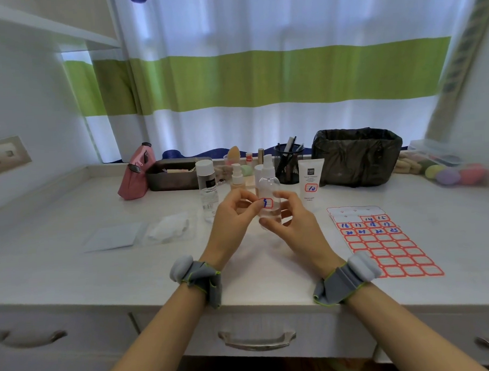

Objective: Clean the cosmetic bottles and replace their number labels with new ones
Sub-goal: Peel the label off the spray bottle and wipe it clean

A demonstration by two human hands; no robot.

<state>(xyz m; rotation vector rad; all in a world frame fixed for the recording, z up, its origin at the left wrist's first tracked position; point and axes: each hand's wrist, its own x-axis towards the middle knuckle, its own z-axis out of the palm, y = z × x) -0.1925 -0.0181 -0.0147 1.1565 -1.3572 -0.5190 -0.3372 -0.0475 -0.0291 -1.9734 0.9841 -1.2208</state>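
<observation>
Both hands around upright spray bottle (269, 184), label (267, 203) between fingertips.

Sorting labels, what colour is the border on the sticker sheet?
Red-orange borders on the sticker sheet, clearest in the head view.

White desk (73, 277) with drawers below, metal handles (257, 340). Curtain (261, 78) behind it: white with a green band, blue trim at top and bottom, daylight coming through. White wall (23, 96) on the left with a socket plate (4, 155); white shelf (48, 25) above it.
</observation>
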